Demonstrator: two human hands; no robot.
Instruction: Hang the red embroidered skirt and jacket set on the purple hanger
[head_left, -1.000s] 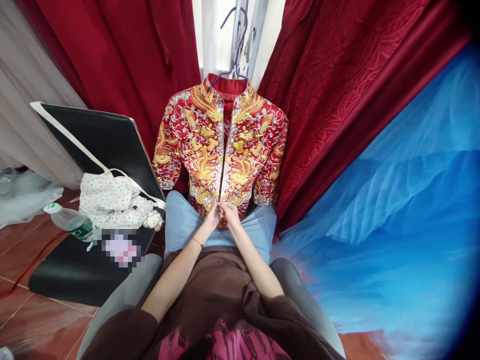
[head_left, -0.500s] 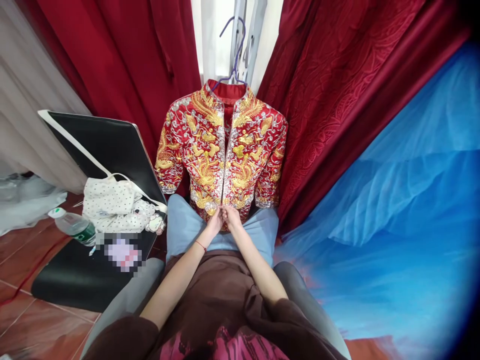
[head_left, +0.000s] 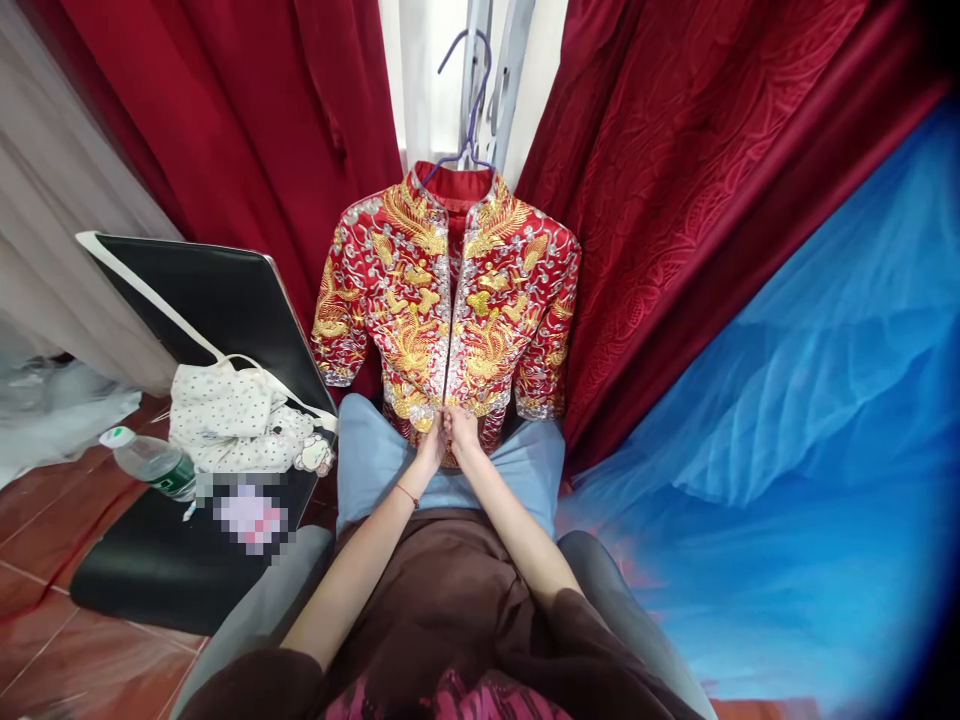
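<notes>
A red jacket [head_left: 420, 290] thick with gold and silver embroidery hangs on a blue hanger [head_left: 465, 100] straight ahead of me. Both my hands meet at the bottom of its front opening. My left hand [head_left: 430, 449] pinches the left hem edge; a red string circles that wrist. My right hand [head_left: 460, 432] pinches the right hem edge, fingers touching the left hand. What lies between the fingertips is too small to tell. My knees in light blue trousers [head_left: 367, 450] sit just under the hem.
A black chair [head_left: 202, 300] stands at left with a white dotted bag [head_left: 225, 415] and a plastic water bottle [head_left: 148, 464] on it. Dark red curtains [head_left: 675, 200] hang behind. Blue tulle fabric [head_left: 787, 420] fills the right side. Red floor tiles [head_left: 45, 520] show at lower left.
The view has drifted slightly; my hands stay together at the jacket's hem with only small finger movements.
</notes>
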